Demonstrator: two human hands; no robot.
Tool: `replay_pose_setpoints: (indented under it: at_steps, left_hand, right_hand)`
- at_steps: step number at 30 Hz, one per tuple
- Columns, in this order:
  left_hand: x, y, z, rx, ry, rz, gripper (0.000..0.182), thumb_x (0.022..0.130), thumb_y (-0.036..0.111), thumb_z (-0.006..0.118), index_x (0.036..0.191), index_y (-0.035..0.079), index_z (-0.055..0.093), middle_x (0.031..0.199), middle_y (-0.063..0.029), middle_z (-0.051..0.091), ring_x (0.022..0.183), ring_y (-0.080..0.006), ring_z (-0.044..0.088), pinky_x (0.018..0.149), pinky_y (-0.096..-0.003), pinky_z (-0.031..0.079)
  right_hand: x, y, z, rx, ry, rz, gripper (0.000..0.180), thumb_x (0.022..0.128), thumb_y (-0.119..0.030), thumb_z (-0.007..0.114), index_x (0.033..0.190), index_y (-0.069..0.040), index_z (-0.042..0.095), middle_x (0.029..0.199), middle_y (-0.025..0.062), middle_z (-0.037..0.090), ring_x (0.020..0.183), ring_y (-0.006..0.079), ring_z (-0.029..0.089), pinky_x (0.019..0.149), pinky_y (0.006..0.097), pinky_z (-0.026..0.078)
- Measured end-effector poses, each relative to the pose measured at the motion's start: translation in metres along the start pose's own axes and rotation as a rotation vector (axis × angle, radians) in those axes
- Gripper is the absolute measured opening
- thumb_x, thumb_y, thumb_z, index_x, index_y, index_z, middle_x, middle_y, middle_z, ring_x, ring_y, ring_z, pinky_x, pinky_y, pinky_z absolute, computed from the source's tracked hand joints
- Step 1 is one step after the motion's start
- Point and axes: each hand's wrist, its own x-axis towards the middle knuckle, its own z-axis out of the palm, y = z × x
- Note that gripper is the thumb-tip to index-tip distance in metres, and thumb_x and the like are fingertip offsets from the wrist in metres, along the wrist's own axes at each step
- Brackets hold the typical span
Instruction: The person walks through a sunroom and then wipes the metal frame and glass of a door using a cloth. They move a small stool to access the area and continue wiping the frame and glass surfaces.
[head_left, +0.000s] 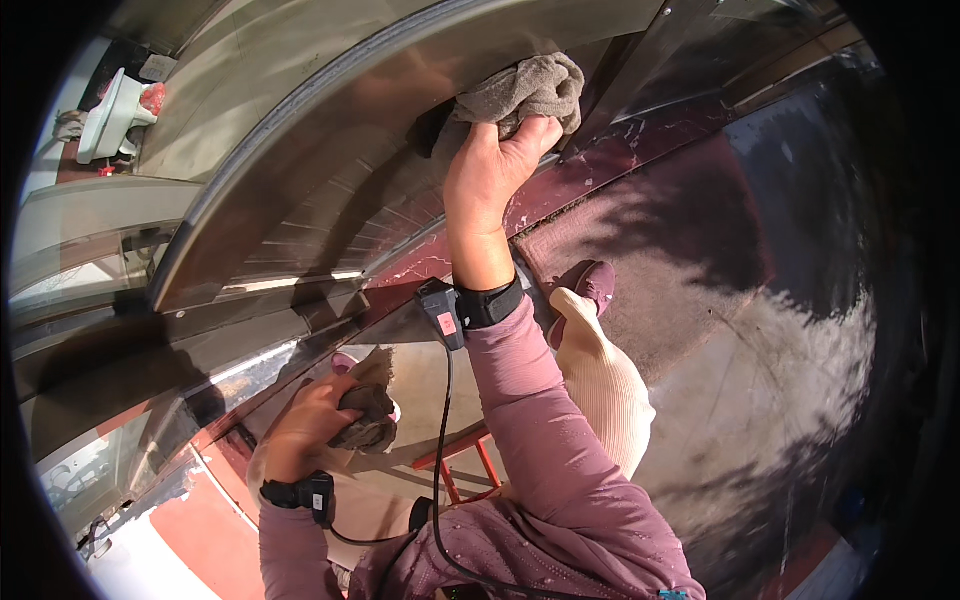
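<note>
My right hand (489, 169) is stretched forward and grips a bunched grey cloth (536, 90). The cloth is pressed against a brownish glass panel (337, 157) set in a metal frame, near a dark part that the cloth mostly hides. A second, darker grey-brown cloth (367, 424) is crumpled in my left hand (311, 420). That hand is lower and to the left, beside the panel's bottom frame, and the cloth hangs apart from the glass. Both my wrists wear black strapped devices with cables.
Below the panel runs a dark red marble sill (607, 142). A pinkish doormat (652, 277) lies on the concrete floor under my shoe (598, 285). Part of a red metal ladder (472, 465) shows near my body. A white plastic object (116, 120) is visible at far left.
</note>
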Motion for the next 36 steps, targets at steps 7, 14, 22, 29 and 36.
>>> replay_pose_setpoints:
  at_steps: [7,14,22,29,36]
  left_hand:
    - [-0.004,-0.001,-0.006,-0.019,-0.013,0.015,0.045,0.073,0.012,0.075,0.117,0.004,0.063,0.116,-0.018,0.063,0.111,-0.0375,0.057,0.095,-0.0406,0.046]
    - [-0.009,-0.011,-0.003,0.028,0.054,0.122,0.044,0.073,0.012,0.076,0.115,0.005,0.064,0.11,-0.0175,0.064,0.106,-0.0376,0.059,0.091,-0.0416,0.048]
    - [-0.004,-0.005,-0.005,0.058,-0.005,0.073,0.044,0.074,0.013,0.077,0.115,0.007,0.064,0.111,-0.0163,0.064,0.105,-0.0367,0.059,0.092,-0.0416,0.048]
    - [-0.004,-0.018,0.007,0.086,0.103,0.174,0.045,0.074,0.014,0.077,0.117,0.007,0.062,0.107,-0.0176,0.066,0.102,-0.0371,0.062,0.087,-0.0419,0.05]
    - [-0.025,-0.036,0.013,0.004,0.025,0.16,0.049,0.078,0.023,0.073,0.122,0.006,0.059,0.112,-0.0177,0.066,0.106,-0.0364,0.061,0.089,-0.0424,0.049]
  right_hand:
    - [0.102,0.054,-0.025,0.104,0.185,-0.171,0.032,0.092,-0.01,0.067,0.121,0.002,0.059,0.11,0.0107,0.06,0.096,0.0183,0.059,0.083,0.0323,0.051]
    - [0.052,0.149,-0.048,-0.254,0.273,-0.029,0.042,0.097,-0.021,0.058,0.133,0.001,0.053,0.125,0.026,0.051,0.113,0.0379,0.052,0.099,0.0421,0.043]
    - [-0.072,0.255,-0.063,-0.375,0.234,0.896,0.038,0.09,-0.013,0.049,0.124,0.004,0.05,0.124,0.0318,0.058,0.111,0.045,0.058,0.093,0.048,0.046]
    - [-0.102,0.133,-0.011,-0.201,0.199,0.825,0.045,0.089,-0.009,0.049,0.131,0.004,0.042,0.126,0.0247,0.054,0.11,0.0379,0.056,0.092,0.0479,0.045]
    - [-0.103,-0.018,0.023,-0.013,-0.083,0.174,0.044,0.088,-0.002,0.054,0.13,0.005,0.042,0.123,0.0197,0.047,0.113,0.0315,0.048,0.102,0.0392,0.036]
